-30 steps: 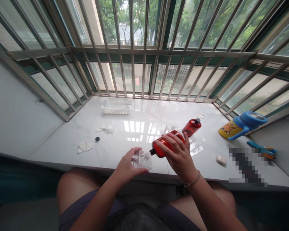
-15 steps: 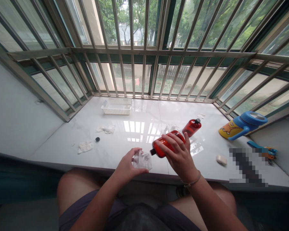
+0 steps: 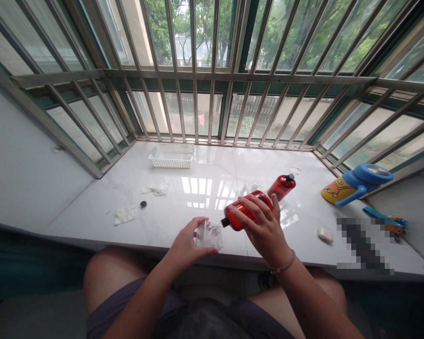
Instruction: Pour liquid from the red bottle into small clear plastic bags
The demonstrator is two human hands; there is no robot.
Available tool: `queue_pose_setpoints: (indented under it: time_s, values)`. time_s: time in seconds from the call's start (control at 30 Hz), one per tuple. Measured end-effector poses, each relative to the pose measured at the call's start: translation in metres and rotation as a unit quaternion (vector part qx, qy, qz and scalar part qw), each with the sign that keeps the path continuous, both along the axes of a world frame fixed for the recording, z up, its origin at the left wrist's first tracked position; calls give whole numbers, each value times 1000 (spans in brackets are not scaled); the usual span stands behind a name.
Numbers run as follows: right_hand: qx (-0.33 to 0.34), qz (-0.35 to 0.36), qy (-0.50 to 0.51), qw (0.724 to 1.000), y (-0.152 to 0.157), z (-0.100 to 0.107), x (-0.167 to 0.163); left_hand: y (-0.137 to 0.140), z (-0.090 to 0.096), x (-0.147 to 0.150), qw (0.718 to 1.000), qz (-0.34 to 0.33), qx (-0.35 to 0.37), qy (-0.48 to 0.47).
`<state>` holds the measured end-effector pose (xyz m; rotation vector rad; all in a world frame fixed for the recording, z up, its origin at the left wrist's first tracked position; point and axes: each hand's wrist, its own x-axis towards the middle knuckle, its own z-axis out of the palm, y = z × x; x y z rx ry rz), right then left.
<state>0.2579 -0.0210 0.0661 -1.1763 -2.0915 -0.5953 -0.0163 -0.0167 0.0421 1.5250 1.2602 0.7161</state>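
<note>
My left hand (image 3: 189, 242) grips a small clear plastic container (image 3: 210, 236) near the front edge of the sill, thumb below and fingers above. My right hand (image 3: 263, 226) is wrapped over a red-amber bottle (image 3: 235, 219) and keeps it tilted on its side. The bottle's dark neck points left and down, close to the container's mouth; whether liquid is flowing I cannot make out. Just behind my right fingers stands a second red-amber bottle (image 3: 281, 187) with a black cap. A loose black cap (image 3: 143, 204) lies to the left on the white surface.
A white slotted basket (image 3: 171, 162) sits at the back left. Crumpled tissues (image 3: 125, 216) lie on the left. On the right are a blue and yellow flask (image 3: 355, 184), a pale soap-like block (image 3: 325, 235), blue-orange tools (image 3: 388, 219) and a blurred-out patch. Window bars (image 3: 212, 106) close off the back.
Almost nothing differs. The bottle in my right hand has shifted very slightly; both hands keep their hold and the bottle keeps its tilt.
</note>
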Motion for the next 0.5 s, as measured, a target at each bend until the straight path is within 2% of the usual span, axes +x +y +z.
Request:
queue_pose_setpoints:
  time_s: [0.5]
  values:
    - [11,-1,-5,1000,1,2,0,0,0,0,1000,-2,-1,11]
